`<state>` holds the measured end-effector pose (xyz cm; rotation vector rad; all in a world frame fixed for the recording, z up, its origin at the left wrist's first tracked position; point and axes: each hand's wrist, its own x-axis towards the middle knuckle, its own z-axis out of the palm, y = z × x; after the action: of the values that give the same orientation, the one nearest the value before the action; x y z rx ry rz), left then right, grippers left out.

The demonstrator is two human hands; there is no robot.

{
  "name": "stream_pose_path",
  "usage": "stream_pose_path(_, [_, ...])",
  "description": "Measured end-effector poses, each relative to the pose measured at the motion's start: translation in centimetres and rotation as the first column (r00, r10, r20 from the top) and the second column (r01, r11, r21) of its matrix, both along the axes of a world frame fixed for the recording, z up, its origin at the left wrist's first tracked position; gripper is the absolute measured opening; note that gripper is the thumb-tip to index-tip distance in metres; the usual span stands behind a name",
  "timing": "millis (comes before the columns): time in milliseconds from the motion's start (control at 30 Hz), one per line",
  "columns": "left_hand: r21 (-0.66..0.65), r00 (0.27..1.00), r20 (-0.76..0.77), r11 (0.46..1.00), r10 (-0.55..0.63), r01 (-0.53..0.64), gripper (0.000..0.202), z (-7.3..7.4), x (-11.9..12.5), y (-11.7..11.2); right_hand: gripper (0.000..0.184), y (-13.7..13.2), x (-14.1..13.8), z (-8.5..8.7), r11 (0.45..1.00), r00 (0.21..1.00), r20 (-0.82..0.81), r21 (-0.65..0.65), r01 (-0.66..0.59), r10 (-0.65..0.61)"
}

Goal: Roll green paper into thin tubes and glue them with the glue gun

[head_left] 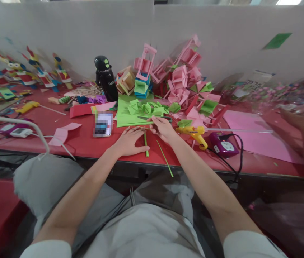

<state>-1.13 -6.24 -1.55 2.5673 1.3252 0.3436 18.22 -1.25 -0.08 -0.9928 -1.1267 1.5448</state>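
Seemingly to keep it from rolling, the left hand [129, 141] lay spread flat against the green paper stick [146, 145] on the red table [87, 141], while the right hand [164, 129] pinched its far end.

The red tabletop [87, 141] carries a rolled green stick [146, 144] and a thin green strip [165, 159] by its near edge, green paper sheets [126, 120] mid-table, a yellow glue gun [195, 133] and a pink sheet [256, 138] toward the right edge, and a black bottle [106, 80] nearer the far edge.
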Motion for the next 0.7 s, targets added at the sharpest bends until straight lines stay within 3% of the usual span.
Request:
stream_pose_path(167, [0.005,1.0,0.02,1.0,-0.01,0.01,0.082,0.0,0.1,-0.1,0.026,0.1,-0.2,0.0,1.0,0.999,-0.038,-0.022,0.018,-0.019])
stream_pose_path(333, [0.013,1.0,0.018,1.0,-0.021,0.02,0.084,-0.1,0.0,0.0,0.023,0.3,-0.4,-0.3,0.998,0.997,-0.049,-0.031,-0.056,0.055])
stream_pose_path(433, [0.018,0.999,0.02,0.999,-0.028,0.028,0.087,-0.2,0.0,0.1,0.021,0.8,-0.5,-1.0,0.999,0.998,0.06,0.039,-0.022,0.019])
stream_pose_path(500, [0.016,1.0,0.022,1.0,-0.021,0.02,0.088,-0.2,0.0,0.1,0.022,1.1,-0.4,-1.7,0.987,0.978,0.198,0.157,0.028,-0.059])
stream_pose_path(600, [0.014,1.0,0.021,1.0,-0.005,0.005,0.088,-0.3,0.1,0.1,0.021,1.3,-0.2,-2.7,0.91,0.894,0.379,0.41,0.068,-0.238])
stream_pose_path(700, [0.012,1.0,0.02,1.0,-0.012,0.012,0.088,-0.2,0.1,0.0,0.019,1.3,0.0,-3.2,0.76,0.775,0.469,0.65,0.021,-0.422])
